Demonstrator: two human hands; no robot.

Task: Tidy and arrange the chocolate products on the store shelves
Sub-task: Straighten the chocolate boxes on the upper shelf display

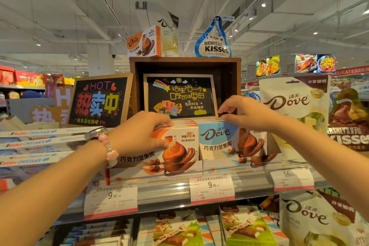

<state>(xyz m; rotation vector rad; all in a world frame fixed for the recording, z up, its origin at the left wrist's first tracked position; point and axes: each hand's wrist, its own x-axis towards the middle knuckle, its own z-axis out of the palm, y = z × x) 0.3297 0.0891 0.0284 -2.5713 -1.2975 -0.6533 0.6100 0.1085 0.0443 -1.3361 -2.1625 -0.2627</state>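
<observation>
Gripping the orange Dove box [177, 144] at its top-left corner, left hand [139, 134] has fingers curled over the top edge and thumb on the front face. Right hand [247, 114] is apart from it, fingers curled down onto the top back edge of the blue Dove box [231, 142]; can't tell if it actually pinches or just rests there. Both boxes stand upright, side by side and touching, at the front lip of the shelf [169, 187], above the price tags [212, 188]. Behind them: wooden crate [185, 62] with a chalkboard sign [179, 96] inside, close to the box tops, so little room rearward. Left edge is tight against stacked Kinder boxes [30, 144]. Right of the blue box a narrow gap, then a white Dove pouch [293, 104]. Open room is mainly upward and forward, off the shelf lip.
</observation>
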